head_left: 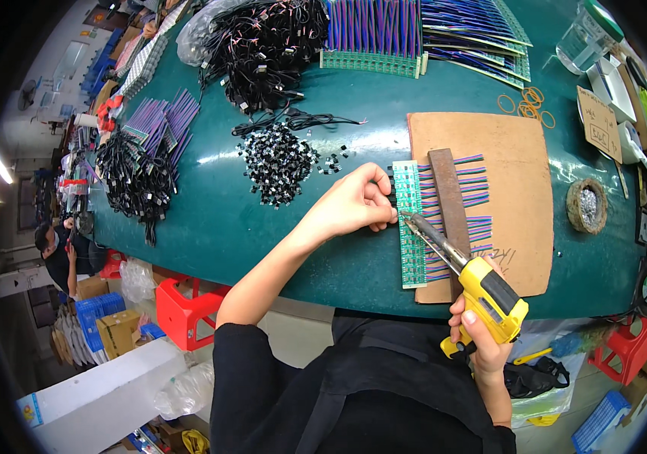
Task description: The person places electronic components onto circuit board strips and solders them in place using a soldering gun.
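Lying flat, green circuit strip

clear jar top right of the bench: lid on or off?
On. The clear jar lies tilted, its green lid seated on the mouth. Contents cannot tell.

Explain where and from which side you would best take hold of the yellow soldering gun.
Probably by the yellow handle, from below and the right, as the right hand grips it now. The handle is thick and lies at the near end; the metal tip points away onto the green circuit strip, where the left hand rests.
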The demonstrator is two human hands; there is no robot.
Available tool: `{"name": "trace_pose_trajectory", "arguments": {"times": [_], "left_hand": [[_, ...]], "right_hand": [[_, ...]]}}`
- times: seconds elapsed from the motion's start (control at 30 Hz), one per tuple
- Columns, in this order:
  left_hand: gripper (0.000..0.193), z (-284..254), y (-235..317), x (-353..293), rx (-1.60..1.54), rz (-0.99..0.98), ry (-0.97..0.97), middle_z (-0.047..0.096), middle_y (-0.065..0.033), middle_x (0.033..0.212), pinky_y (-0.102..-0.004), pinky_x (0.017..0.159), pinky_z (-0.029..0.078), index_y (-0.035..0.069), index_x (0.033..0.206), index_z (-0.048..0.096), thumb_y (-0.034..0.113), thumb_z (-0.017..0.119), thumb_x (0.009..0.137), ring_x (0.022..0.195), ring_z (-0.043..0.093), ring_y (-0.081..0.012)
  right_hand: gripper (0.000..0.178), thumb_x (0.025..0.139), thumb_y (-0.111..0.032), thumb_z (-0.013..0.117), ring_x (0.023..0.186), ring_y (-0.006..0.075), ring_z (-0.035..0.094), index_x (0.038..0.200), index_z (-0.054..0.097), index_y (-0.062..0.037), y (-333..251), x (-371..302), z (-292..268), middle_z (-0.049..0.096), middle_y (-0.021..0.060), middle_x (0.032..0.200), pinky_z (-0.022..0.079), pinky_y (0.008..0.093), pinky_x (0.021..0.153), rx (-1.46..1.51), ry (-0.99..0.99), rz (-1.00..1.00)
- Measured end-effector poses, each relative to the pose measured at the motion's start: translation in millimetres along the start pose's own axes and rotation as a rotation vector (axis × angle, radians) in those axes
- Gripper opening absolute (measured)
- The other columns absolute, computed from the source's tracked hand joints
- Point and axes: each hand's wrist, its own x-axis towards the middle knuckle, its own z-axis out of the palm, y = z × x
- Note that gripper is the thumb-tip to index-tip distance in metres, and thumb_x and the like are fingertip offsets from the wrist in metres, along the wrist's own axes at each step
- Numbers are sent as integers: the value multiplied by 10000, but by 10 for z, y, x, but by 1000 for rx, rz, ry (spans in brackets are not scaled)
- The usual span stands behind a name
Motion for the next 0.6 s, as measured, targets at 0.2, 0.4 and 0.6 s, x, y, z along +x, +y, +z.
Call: {"name": "trace_pose_trajectory", "arguments": {"times": [0.2, 0.4, 0.6], "left_hand": [[309, -7, 9, 21, 24, -14, 5, 646, -109, 747, -236, 559, 500, 47, 946, 407, 3, 673, 795, 618, 620, -136], [308, 3, 18, 21, 40, -10, 13, 641, -101, 736, -232, 543, 500, 47, 938, 408, 10, 676, 789, 608, 621, -132], [306, 11, 6, 21, 34, -7, 22, 636, -96, 726, -232, 542, 500, 47, 936, 407, 8, 673, 789, 604, 621, -133]], "right_hand": [[666, 830, 15, 586, 663, 126, 591, 1419, 277, 41, 15, -12, 40, 618, 122, 840, 508, 233, 535, 13, 10, -23], [682, 820, -22, 588, 661, 130, 582, 1422, 273, 31, -10, -25, 28, 605, 120, 832, 501, 233, 528, -30, 33, -7], [696, 813, -64, 589, 661, 139, 575, 1424, 268, 23, -3, -34, 39, 587, 118, 827, 497, 239, 527, -114, 11, 10]]}}
